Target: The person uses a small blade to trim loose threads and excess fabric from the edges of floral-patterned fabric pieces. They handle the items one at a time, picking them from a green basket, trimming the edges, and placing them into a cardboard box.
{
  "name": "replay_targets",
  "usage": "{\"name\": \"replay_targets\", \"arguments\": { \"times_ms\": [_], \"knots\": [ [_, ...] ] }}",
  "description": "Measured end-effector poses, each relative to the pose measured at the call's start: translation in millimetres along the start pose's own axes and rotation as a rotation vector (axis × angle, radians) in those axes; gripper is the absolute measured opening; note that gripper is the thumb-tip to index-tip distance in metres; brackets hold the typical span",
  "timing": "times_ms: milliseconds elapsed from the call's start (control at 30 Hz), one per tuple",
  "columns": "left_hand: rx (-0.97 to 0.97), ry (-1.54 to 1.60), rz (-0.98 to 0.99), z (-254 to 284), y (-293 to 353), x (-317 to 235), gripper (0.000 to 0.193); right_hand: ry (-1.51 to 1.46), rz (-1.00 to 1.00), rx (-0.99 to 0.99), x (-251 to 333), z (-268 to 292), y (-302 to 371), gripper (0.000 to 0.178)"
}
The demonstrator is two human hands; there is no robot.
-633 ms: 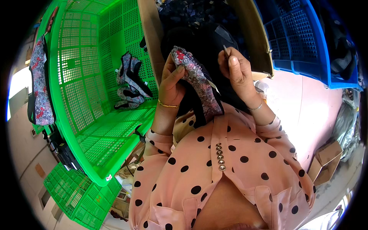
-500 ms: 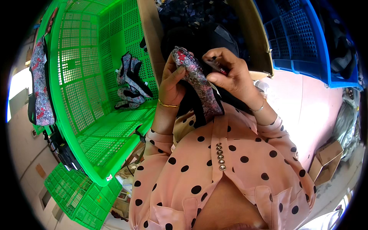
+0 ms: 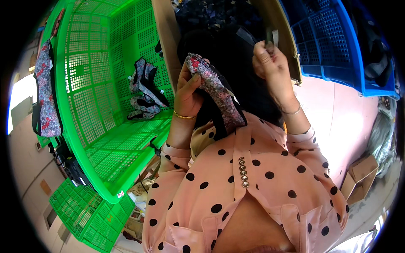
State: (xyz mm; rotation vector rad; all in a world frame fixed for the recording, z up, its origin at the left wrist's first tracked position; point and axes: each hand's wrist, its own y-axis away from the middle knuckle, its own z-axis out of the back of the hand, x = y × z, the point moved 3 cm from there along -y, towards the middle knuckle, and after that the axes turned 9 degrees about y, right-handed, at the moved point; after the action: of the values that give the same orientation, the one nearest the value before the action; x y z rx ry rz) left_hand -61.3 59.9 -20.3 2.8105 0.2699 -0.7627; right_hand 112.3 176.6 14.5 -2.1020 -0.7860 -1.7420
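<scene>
Noted left grip (image 3: 187,90) pinched narrow on upper end of floral piece (image 3: 219,90), thumb over the print. Found floral piece slanting across black cloth (image 3: 249,90), from left grip down to spotted shirt (image 3: 219,168), lower end at the shirt front. Noted right grip (image 3: 272,67) raised, well apart from floral piece, closed around small dark tool (image 3: 268,39); blurred, could not make out its form. Saw white strip (image 3: 275,37) just beside dark tool; could not tell whether held. Recorded gold bracelet (image 3: 184,117) on left wrist, silver bracelet (image 3: 292,111) on right. Observed carton (image 3: 166,33) beyond both hands, with dark scraps (image 3: 219,14) inside. Found green crate (image 3: 106,193) at left, with more floral pieces (image 3: 145,102) heaped inside, near carton. Saw floral strip (image 3: 46,92) along outer left side. Noted blue crate (image 3: 312,42) at upper right, small box (image 3: 360,177) at lower right.
</scene>
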Motion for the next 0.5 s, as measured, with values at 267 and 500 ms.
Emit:
{"name": "replay_targets", "arguments": {
  "times_ms": [267, 500],
  "knots": [
    [0.036, -0.002, -0.013, -0.9, -1.4, 1.4, 0.055, 0.406, 0.162, 0.168, 10.0, -28.0, 27.8, 0.037],
    [-0.061, -0.122, -0.059, -22.0, 2.2, -2.9, 0.04, 0.832, 0.588, 0.172, 21.8, -33.9, 14.5, 0.017]
  ]
}}
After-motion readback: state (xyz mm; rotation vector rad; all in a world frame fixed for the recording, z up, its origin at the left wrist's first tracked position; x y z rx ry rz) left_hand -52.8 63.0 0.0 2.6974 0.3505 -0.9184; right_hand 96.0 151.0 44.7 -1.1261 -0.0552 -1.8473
